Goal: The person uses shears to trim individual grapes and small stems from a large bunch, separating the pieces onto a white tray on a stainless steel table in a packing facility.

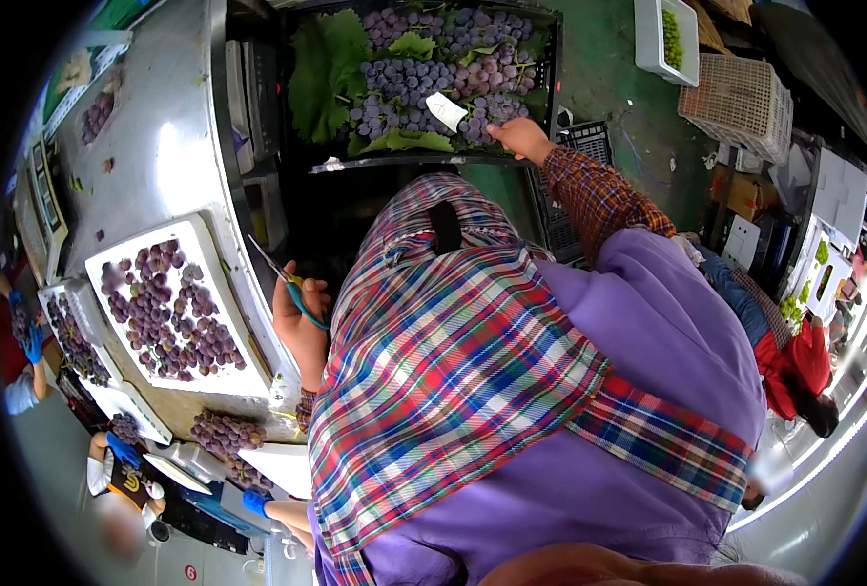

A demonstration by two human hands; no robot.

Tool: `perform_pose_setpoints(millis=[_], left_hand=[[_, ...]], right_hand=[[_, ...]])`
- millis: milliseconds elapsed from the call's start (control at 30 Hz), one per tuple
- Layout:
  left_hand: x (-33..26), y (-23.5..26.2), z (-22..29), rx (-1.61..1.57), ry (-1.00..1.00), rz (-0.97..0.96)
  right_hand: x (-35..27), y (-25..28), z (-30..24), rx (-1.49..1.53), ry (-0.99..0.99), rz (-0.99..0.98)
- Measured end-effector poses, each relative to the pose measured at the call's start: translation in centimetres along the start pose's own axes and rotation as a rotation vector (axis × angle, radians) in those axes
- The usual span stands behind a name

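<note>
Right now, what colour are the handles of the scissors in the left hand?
Teal-blue handles on the scissors, held in the left hand; head view.

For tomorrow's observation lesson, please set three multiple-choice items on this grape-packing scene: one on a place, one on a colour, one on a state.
1. Where does the right hand rest?
A. on the edge of the black crate of grapes
B. on the white tray
C. on the wicker basket

2. What colour are the grapes on the white tray by the steel table?
A. green
B. dark purple
C. yellow

3. What is the state of the left hand?
A. open and empty
B. closed around scissors
C. holding a leaf

Answers: 1 A, the hand lies at the crate's near rim beside the bunches. 2 B, the loose grapes there are dark purple. 3 B, the fingers wrap blue handles with the blades pointing up and left.
</note>
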State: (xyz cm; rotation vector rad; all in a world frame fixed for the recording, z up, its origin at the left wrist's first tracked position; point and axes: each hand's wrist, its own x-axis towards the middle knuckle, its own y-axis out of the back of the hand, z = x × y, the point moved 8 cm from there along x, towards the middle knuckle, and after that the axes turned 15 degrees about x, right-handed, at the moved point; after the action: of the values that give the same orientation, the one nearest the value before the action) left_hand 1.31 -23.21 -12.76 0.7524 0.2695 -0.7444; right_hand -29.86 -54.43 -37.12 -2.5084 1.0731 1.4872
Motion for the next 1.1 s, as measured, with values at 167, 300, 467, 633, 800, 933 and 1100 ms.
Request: perform_pose_setpoints(millis=[167,300,467,633,800,933,1100], left_hand=[[1.2,-2.3,2.2,-0.001,0.033,-0.023],[1.6,-3.3,2.2,-0.002,0.047,-0.028],[1.4,-4.9,1.9,-0.004,0.07,-0.059],[1.7,-5.2,0.3,-0.054,0.09,-0.067],[2.6,-4.4,-0.3,-0.023,0.039,-0.083],[2.9,-3.5,-1.7,-0.016,0.002,-0.057],[2.1,-2.5,-3.3,0.005,0.08,-0.04]], right_hand=[[3.1,1.1,0.1,0.083,-0.03,-0.09],[5.9,0.1,0.6,0.166,0.121,-0.106],[8.9,-2.2,-1.3,-0.085,0.316,-0.092],[9.1,-2.4,-4.1,-0.208,0.248,-0.054],[11.7,-2.9,-3.2,0.171,0.084,0.034],[12.6,-5.6,-1.0,0.727,-0.222,-0.023],[16.4,-7.1,0.3,0.076,-0.019,-0.049]])
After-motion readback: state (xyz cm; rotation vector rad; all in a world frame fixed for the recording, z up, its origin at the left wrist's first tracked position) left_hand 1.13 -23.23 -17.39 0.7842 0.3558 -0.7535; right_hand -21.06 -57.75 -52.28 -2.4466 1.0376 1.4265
